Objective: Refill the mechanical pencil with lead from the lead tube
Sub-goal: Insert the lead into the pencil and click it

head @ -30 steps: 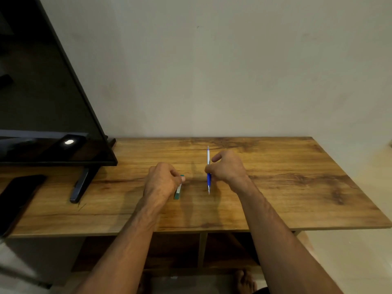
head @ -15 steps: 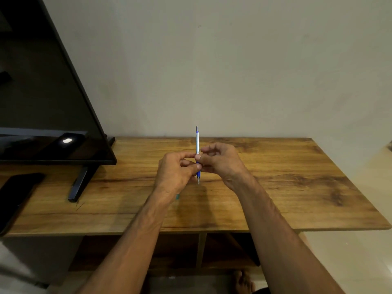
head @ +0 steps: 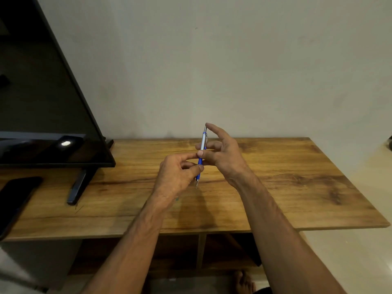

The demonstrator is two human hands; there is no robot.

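Blue-and-silver mechanical pencil stands nearly upright above the wooden tabletop, tip downward, silver cap end upward, clear of the surface. The left hand pinches the blue grip section between thumb and index finger, just above the metal tip. The right hand is on the right of the pencil: its thumb and middle fingers press against the barrel at the junction of the blue and silver sections, while the index finger is extended upward with its tip touching the cap end. Both forearms reach in from the near edge of the tabletop.

A small green speck, visible on the tabletop just beside the left wrist and below the pencil, is mostly hidden by the hand; whether it is the lead tube cannot be told.

To the left of the pencil, well apart, a dark television screen stands on a black foot resting on the tabletop. A black phone lies at the far left edge of the tabletop, beyond the foot. Behind the pencil rises a plain pale wall. Under the tabletop, a bare foot rests on the floor.
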